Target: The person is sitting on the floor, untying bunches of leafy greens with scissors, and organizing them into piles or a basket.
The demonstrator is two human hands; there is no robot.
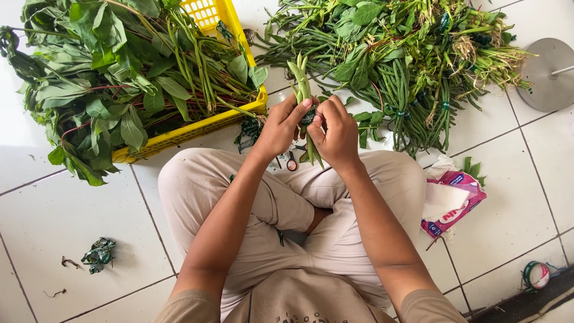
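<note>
white floor tiles (pixel 66 221) lie under everything, with thin dark lines between them. one person sits cross-legged on them in light trousers (pixel 287 203).

one big heap of leafy greens (pixel 101 78) fills the top left and spills over one yellow crate (pixel 197 128), which lies under it. one more heap, of long beans and stems (pixel 406 66), lies along the top right. some of the beans there are tied in bunches with dark bands.

one round grey metal base (pixel 553 75) sits at the far right edge, with a thin rod on it.

one pink and white packet (pixel 452 203) lies just beside the person's own left knee. a few green leaf bits lie near its top.

the left hand (pixel 335 134) and the right hand (pixel 281 125) are close together above the knees, touching. both are closed on one small bunch of green beans (pixel 302 87). the bunch stands nearly upright, with its tips poking up above the fingers and its lower end hanging below the hands. a dark band goes around it where the fingertips pinch.

one roll of tape (pixel 536 275) lies at the bottom right, near a dark strip of floor.

one crumpled dark green scrap (pixel 98 254) lies on the tiles at the bottom left, with two little bits near it.

one small round red thing (pixel 291 164) lies just under the hands; i cannot tell what it is.
</note>
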